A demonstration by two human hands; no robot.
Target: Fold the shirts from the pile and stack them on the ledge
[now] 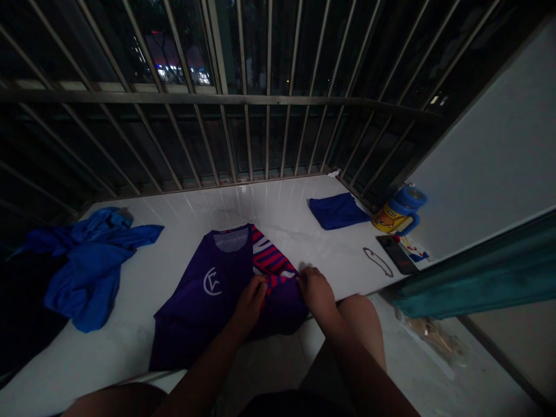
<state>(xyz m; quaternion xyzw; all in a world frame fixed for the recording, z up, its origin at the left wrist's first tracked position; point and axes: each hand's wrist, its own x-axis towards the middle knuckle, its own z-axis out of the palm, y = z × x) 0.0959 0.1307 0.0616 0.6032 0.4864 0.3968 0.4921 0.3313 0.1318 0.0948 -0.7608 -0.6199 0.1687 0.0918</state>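
A: How to describe the left hand (252,296)?

B: Pinching the shirt (191,318) between thumb and finger, at the near edge of the stripes (274,259). Cannot tell the lie of the lower fingers, lost in dim light.

A: And the right hand (318,291)?

B: Pinching too, with bent fingertips on the outer edge of the same stripes, near the left hand but apart from it.

A: Where to find the rest of the shirt?

B: Laid out on the ledge (278,202), mostly left of the left hand and beyond it. Look for a white emblem (212,282) just left of that hand, and for the collar (230,238) farther beyond.

A: Seeing more past the right hand?

B: Yes. Note a folded cloth (339,212), beyond and slightly right, well apart from the fingers. Add a mug (391,219), blue and yellow, farther right, with a dark slab (398,255) on the near side and a cord (377,262) left of that slab.

A: And closer in?

B: Count a knee (365,324) just right of the right wrist. Farther right, note a curtain (478,281) and a clear bag (434,341).

A: Leftward?

B: Find a blue heap (95,260), crumpled, well left of the left hand. Beyond both hands, see bars (269,100).
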